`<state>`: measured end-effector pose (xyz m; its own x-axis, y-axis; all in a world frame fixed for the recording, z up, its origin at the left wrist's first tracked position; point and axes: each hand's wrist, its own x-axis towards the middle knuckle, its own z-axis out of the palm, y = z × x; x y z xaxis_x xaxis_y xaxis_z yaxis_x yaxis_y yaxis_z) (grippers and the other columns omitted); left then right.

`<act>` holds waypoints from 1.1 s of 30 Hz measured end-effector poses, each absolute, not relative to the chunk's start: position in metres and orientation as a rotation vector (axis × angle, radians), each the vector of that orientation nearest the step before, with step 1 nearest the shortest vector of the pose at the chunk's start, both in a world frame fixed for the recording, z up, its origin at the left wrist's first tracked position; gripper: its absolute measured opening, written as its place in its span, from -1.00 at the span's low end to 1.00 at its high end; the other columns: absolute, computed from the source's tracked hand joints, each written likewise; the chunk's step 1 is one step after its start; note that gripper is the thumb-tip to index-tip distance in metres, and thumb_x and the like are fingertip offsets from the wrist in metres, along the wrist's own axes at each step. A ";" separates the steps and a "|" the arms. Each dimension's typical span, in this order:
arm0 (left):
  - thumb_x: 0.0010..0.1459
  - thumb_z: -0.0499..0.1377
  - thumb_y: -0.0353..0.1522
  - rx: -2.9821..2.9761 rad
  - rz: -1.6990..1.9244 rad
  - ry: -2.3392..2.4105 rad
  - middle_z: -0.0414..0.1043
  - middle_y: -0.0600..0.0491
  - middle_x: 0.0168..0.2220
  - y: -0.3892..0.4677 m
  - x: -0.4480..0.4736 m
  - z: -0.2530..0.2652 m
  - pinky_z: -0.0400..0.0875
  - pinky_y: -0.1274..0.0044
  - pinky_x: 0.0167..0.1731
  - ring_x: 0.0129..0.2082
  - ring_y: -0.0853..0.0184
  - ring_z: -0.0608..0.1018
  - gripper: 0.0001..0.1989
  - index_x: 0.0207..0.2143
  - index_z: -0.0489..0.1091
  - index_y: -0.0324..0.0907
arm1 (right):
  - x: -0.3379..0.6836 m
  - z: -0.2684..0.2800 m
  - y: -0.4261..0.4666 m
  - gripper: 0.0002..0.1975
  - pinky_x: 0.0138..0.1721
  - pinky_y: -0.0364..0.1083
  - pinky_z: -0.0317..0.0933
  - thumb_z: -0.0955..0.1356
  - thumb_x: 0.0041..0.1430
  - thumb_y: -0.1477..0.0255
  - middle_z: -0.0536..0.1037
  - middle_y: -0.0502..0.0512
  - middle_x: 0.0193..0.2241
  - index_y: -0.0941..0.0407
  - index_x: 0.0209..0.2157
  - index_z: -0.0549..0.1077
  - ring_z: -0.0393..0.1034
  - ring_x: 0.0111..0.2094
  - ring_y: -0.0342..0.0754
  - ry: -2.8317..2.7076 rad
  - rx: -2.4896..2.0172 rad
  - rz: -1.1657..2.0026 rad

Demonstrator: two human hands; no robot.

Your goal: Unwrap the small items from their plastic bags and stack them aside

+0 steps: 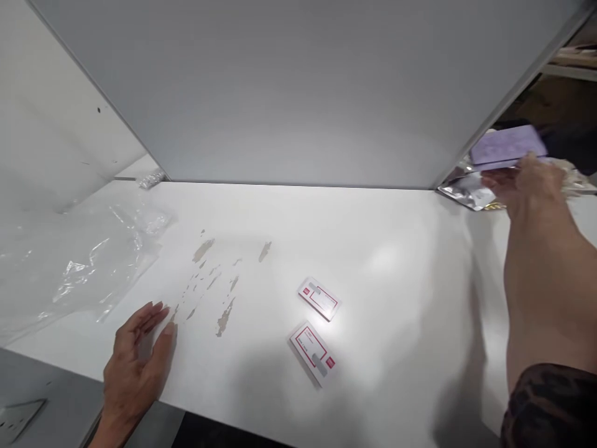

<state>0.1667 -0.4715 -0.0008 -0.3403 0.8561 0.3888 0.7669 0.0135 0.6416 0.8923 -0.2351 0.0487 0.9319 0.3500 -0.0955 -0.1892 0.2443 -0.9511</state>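
My left hand (pixel 137 361) rests at the front edge of the white tabletop (pixel 396 298), fingers loosely curved and thumb apart, with nothing in it. At the far right my right arm reaches away, and my right hand (pixel 536 180) grips a flat lilac box (pixel 508 146); its fingers are partly hidden and blurred. Below that box lies a shiny silver packet (pixel 469 190). Two small flat packs lie near the middle of the table, one pack (pixel 319 298) behind the other pack (pixel 313 353), both white with red frames and a grey patch.
Clear plastic bags (pixel 79 267) spread over the table's left side. A grey upright panel (pixel 298 93) closes off the back. A small crumpled clear wrapper (pixel 152 179) lies at its left corner. Worn patches mark the tabletop. A wall socket (pixel 21 423) is at lower left.
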 end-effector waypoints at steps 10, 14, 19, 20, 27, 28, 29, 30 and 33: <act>0.12 0.30 -0.13 1.603 1.279 2.076 0.55 -0.01 0.08 -0.473 0.167 0.000 0.51 0.11 0.16 0.08 0.04 0.61 -0.42 0.18 0.33 0.02 | 0.786 0.015 -0.314 -0.84 -0.56 -0.14 0.05 0.40 0.01 0.68 0.41 -0.05 -0.58 0.13 -0.44 0.44 0.27 -0.60 -0.16 -0.577 -1.754 0.508; 0.18 0.25 -0.11 1.664 1.289 1.987 0.54 -0.07 0.08 -0.471 0.165 -0.005 0.61 0.24 -0.01 0.07 0.07 0.61 -0.41 0.23 0.29 -0.04 | 0.712 0.014 -0.365 -0.79 -0.35 -0.07 0.28 0.45 0.08 0.28 0.57 0.07 -0.38 0.12 -0.30 0.55 0.38 -0.40 -0.06 -1.155 -1.717 0.603; 0.23 0.20 -0.11 1.725 1.338 1.896 0.54 -0.12 0.06 -0.465 0.165 -0.011 0.56 0.26 0.04 0.01 0.15 0.63 -0.44 0.22 0.29 -0.11 | 0.608 0.026 -0.398 -0.40 0.02 0.12 0.29 0.28 0.25 -0.11 0.54 0.30 0.04 0.11 -0.03 0.51 0.38 -0.01 0.19 -1.830 -1.822 0.590; 0.24 0.19 -0.12 1.741 1.356 1.874 0.54 -0.13 0.05 -0.464 0.165 -0.012 0.54 0.26 0.06 -0.01 0.17 0.64 -0.45 0.22 0.29 -0.13 | 0.591 0.028 -0.400 -0.37 0.07 0.15 0.26 0.27 0.25 -0.12 0.51 0.32 0.08 0.12 0.01 0.49 0.34 0.06 0.24 -1.911 -1.852 0.560; 0.30 0.13 -0.23 1.842 1.415 1.787 0.55 -0.14 0.02 -0.462 0.167 -0.019 0.55 0.36 -0.01 -0.05 0.25 0.64 -0.53 0.21 0.27 -0.18 | 0.543 0.025 -0.399 -0.53 0.12 0.13 0.22 0.33 0.27 0.08 0.47 0.34 0.11 0.17 -0.02 0.52 0.27 0.16 0.27 -2.070 -1.954 0.439; 0.31 0.12 -0.23 1.845 1.423 1.782 0.55 -0.15 0.01 -0.462 0.168 -0.019 0.55 0.37 -0.04 -0.06 0.25 0.64 -0.54 0.21 0.27 -0.17 | 0.543 0.023 -0.400 -0.55 0.11 0.12 0.23 0.32 0.28 0.09 0.49 0.33 0.08 0.16 -0.03 0.53 0.28 0.15 0.25 -2.066 -1.934 0.450; 0.31 0.12 -0.24 1.845 1.428 1.776 0.55 -0.15 0.01 -0.463 0.169 -0.019 0.56 0.39 -0.09 -0.07 0.25 0.64 -0.54 0.21 0.26 -0.17 | 0.543 0.023 -0.402 -0.54 0.09 0.11 0.24 0.32 0.28 0.08 0.50 0.32 0.05 0.16 -0.05 0.53 0.29 0.14 0.25 -2.068 -1.920 0.457; 0.32 0.11 -0.24 1.840 1.428 1.772 0.55 -0.15 0.02 -0.464 0.169 -0.018 0.56 0.41 -0.13 -0.08 0.25 0.64 -0.54 0.22 0.26 -0.17 | 0.544 0.022 -0.405 -0.53 0.08 0.11 0.25 0.32 0.26 0.04 0.50 0.31 0.04 0.15 -0.07 0.54 0.30 0.13 0.25 -2.076 -1.916 0.458; 0.32 0.10 -0.25 1.822 1.419 1.763 0.54 -0.16 0.03 -0.465 0.171 -0.016 0.55 0.43 -0.20 -0.08 0.24 0.64 -0.55 0.22 0.26 -0.15 | 0.543 0.024 -0.418 -0.49 0.06 0.14 0.26 0.37 0.18 -0.01 0.49 0.31 0.06 0.13 -0.09 0.52 0.30 0.13 0.28 -2.128 -1.941 0.420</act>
<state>0.1714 -0.4653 -0.0162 -0.1968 0.8649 0.4618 0.6363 -0.2456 0.7313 0.5429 -0.4178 0.0241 -0.0962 0.9951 -0.0227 0.9291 0.0816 -0.3608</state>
